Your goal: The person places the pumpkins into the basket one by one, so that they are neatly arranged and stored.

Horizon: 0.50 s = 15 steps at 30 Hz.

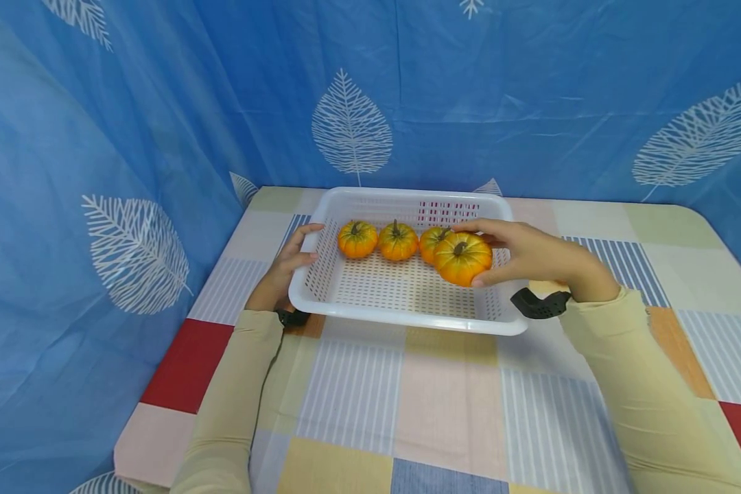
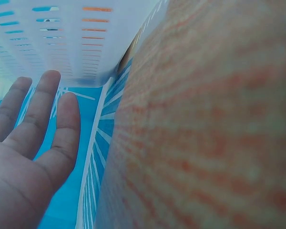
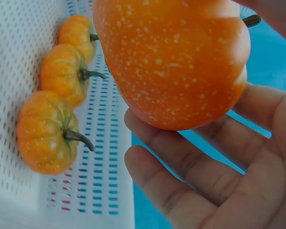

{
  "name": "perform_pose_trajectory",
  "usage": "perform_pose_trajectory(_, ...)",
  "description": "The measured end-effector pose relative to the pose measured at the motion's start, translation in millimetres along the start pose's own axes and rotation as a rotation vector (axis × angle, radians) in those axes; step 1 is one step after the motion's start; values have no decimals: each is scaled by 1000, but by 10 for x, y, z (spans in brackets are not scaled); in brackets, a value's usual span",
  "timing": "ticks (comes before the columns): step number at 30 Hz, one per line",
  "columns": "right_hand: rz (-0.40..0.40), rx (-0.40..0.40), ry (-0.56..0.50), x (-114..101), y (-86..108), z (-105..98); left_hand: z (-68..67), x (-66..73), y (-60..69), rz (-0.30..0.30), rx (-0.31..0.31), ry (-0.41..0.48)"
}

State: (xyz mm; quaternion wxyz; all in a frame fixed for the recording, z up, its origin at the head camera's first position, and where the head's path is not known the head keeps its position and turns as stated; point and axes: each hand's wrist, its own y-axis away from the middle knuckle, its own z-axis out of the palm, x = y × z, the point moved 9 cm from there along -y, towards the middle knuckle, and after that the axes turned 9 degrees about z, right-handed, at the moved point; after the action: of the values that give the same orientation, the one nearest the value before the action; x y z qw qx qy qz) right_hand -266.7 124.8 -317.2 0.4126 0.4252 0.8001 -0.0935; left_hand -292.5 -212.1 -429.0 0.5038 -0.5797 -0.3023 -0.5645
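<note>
A small orange pumpkin is held by my right hand above the right part of a white plastic basket. Thumb and fingers grip its sides, and in the right wrist view the pumpkin hides part of the basket. Three more pumpkins stand in a row along the basket's back: one at left, one in the middle and one at right, partly covered by the held one. At the basket's left end, my left hand touches the rim; its fingers look fairly straight beside the perforated wall.
The basket rests on a table with a patchwork checked cloth. A blue curtain with white leaf prints hangs behind the table and along its left side. Dark wrist straps show below the hands.
</note>
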Motion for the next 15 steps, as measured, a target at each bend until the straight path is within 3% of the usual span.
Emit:
perform_pose_trajectory(8, -86, -7, 22, -35, -178, 55, -4, 1, 1, -3, 3, -12)
perform_pose_trajectory(15, -65, -32, 20, -19, -354, 98, -9, -6, 8, -43, 29, -38)
